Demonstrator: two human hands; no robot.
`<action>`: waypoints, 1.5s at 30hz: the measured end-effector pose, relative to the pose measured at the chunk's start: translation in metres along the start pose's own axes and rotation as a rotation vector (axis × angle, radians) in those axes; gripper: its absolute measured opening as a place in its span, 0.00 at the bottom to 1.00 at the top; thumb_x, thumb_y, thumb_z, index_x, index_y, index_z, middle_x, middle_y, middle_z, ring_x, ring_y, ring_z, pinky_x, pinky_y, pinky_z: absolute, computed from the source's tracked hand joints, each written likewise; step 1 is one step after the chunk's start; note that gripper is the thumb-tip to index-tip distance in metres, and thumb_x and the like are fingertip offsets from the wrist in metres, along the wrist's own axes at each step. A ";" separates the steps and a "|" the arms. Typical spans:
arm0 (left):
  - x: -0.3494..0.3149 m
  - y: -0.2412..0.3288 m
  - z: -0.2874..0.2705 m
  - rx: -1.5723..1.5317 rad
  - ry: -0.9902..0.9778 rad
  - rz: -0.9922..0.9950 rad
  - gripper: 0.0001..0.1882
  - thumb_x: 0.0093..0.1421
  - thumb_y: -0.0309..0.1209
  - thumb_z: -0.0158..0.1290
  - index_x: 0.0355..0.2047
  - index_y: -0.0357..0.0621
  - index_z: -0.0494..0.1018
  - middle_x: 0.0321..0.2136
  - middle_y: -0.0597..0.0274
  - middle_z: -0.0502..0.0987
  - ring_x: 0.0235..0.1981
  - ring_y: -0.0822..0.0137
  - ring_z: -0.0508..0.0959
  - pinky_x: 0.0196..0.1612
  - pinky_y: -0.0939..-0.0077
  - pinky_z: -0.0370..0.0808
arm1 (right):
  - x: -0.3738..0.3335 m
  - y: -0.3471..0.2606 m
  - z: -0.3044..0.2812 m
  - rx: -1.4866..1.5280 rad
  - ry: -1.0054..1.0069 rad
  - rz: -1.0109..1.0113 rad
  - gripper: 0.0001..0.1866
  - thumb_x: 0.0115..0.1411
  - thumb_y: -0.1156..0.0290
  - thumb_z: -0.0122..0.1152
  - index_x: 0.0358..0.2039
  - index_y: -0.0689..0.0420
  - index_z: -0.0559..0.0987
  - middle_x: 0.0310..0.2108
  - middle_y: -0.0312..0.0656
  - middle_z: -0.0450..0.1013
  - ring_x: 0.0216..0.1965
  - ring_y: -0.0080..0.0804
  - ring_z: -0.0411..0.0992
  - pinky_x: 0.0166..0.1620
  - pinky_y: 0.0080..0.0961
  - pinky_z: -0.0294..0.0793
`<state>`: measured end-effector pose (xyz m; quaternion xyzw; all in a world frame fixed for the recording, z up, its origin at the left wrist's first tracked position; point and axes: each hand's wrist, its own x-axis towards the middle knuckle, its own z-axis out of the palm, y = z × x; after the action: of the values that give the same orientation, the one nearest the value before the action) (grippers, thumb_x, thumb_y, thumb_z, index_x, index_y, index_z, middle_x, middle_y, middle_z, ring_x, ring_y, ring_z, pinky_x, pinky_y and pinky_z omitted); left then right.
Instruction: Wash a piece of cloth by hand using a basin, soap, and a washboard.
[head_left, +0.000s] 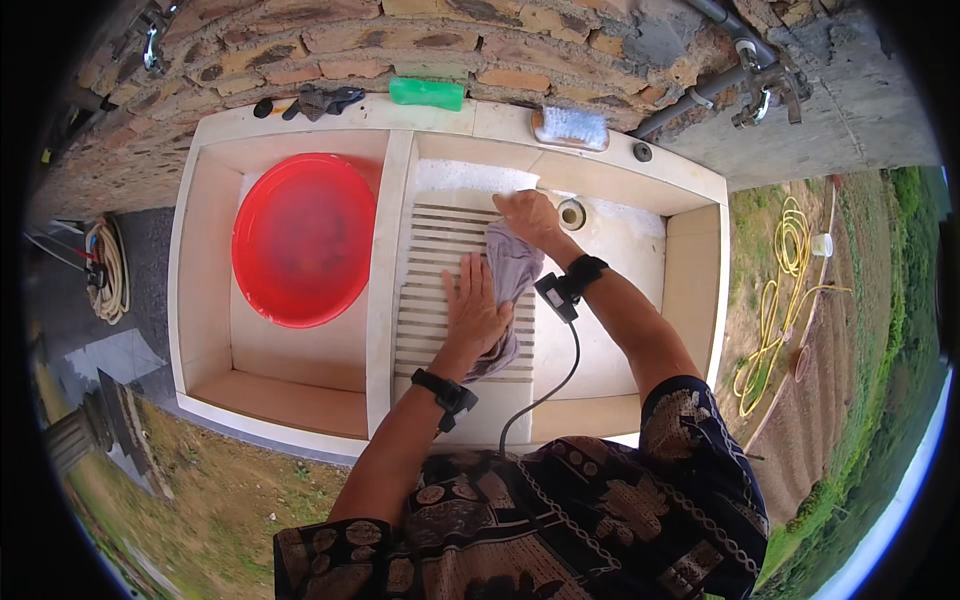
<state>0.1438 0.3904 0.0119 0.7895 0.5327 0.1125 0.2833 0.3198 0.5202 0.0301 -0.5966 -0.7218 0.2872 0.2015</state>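
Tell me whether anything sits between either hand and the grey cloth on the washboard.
Nothing visible does. The left hand lies flat on the grey cloth, pressing it onto the ribbed washboard, and the right hand grips the cloth's upper end. The red basin stands apart in the left compartment.

Cloth (512, 268) on the washboard (440, 290) — basin (303, 240) in the compartment left.

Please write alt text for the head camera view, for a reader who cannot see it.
Seen from above, a person presses a grey cloth onto the ribbed washboard of an outdoor stone sink, left hand flat on it, right hand gripping its top. A red basin sits in the left compartment; a brick wall stands behind.
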 end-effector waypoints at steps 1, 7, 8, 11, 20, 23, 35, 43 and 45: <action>-0.006 0.000 -0.010 -0.020 0.010 -0.038 0.41 0.54 0.39 0.51 0.62 0.28 0.50 0.64 0.39 0.48 0.67 0.46 0.45 0.64 0.39 0.40 | -0.016 -0.038 -0.028 -0.003 0.004 -0.015 0.28 0.62 0.49 0.50 0.19 0.61 0.76 0.14 0.43 0.71 0.19 0.38 0.70 0.26 0.35 0.69; 0.027 0.056 -0.118 -0.575 0.252 0.119 0.23 0.46 0.23 0.57 0.45 0.36 0.69 0.40 0.49 0.72 0.43 0.52 0.73 0.46 0.64 0.70 | -0.086 -0.170 -0.145 0.578 0.100 0.148 0.26 0.64 0.48 0.53 0.18 0.56 0.73 0.17 0.28 0.64 0.20 0.13 0.57 0.23 0.16 0.56; 0.020 0.066 -0.139 -0.586 0.194 0.207 0.17 0.47 0.22 0.55 0.40 0.37 0.72 0.32 0.50 0.74 0.35 0.50 0.76 0.38 0.65 0.74 | -0.102 -0.188 -0.154 0.582 0.109 0.147 0.26 0.64 0.48 0.53 0.18 0.56 0.73 0.17 0.28 0.64 0.20 0.13 0.57 0.23 0.16 0.56; -0.007 0.085 -0.201 -0.660 0.301 0.417 0.13 0.45 0.15 0.55 0.34 0.35 0.72 0.28 0.58 0.73 0.31 0.64 0.74 0.37 0.74 0.72 | -0.142 -0.251 -0.176 0.777 0.278 0.122 0.25 0.66 0.51 0.50 0.19 0.56 0.71 0.19 0.28 0.63 0.21 0.14 0.56 0.25 0.16 0.55; -0.082 0.020 -0.130 -0.158 0.295 0.619 0.12 0.46 0.16 0.53 0.32 0.41 0.76 0.41 0.59 0.78 0.45 0.56 0.76 0.47 0.64 0.72 | -0.248 -0.220 -0.038 0.393 -0.181 -0.209 0.14 0.65 0.60 0.52 0.32 0.60 0.73 0.23 0.40 0.66 0.29 0.34 0.68 0.35 0.29 0.68; -0.113 -0.007 -0.099 0.014 -0.039 0.308 0.08 0.49 0.20 0.51 0.29 0.42 0.78 0.43 0.54 0.78 0.46 0.54 0.76 0.46 0.59 0.72 | -0.280 -0.179 0.022 0.171 -0.460 -0.183 0.13 0.56 0.64 0.62 0.34 0.60 0.73 0.31 0.48 0.70 0.36 0.47 0.72 0.39 0.35 0.73; -0.136 0.027 -0.007 0.073 0.140 -0.050 0.30 0.46 0.42 0.64 0.40 0.37 0.63 0.39 0.47 0.65 0.45 0.49 0.66 0.46 0.49 0.64 | -0.100 -0.006 0.069 -0.354 0.001 0.504 0.17 0.58 0.63 0.54 0.43 0.58 0.67 0.44 0.63 0.67 0.44 0.61 0.71 0.43 0.49 0.74; -0.135 0.007 0.006 0.155 0.155 -0.146 0.53 0.46 0.56 0.58 0.56 0.21 0.53 0.58 0.30 0.53 0.62 0.37 0.48 0.61 0.37 0.41 | -0.044 -0.065 0.050 -0.485 0.160 0.189 0.12 0.56 0.67 0.53 0.42 0.52 0.71 0.46 0.50 0.66 0.50 0.55 0.65 0.43 0.55 0.69; -0.129 0.004 0.000 0.181 0.101 -0.189 0.59 0.46 0.61 0.55 0.60 0.18 0.48 0.62 0.27 0.47 0.66 0.35 0.40 0.62 0.33 0.32 | -0.053 -0.059 0.080 -0.439 0.001 0.132 0.13 0.55 0.68 0.53 0.42 0.52 0.70 0.46 0.47 0.66 0.49 0.53 0.65 0.41 0.56 0.68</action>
<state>0.0944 0.2729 0.0295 0.7515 0.6262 0.0766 0.1932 0.2357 0.4475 0.0109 -0.6721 -0.7263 0.1355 0.0480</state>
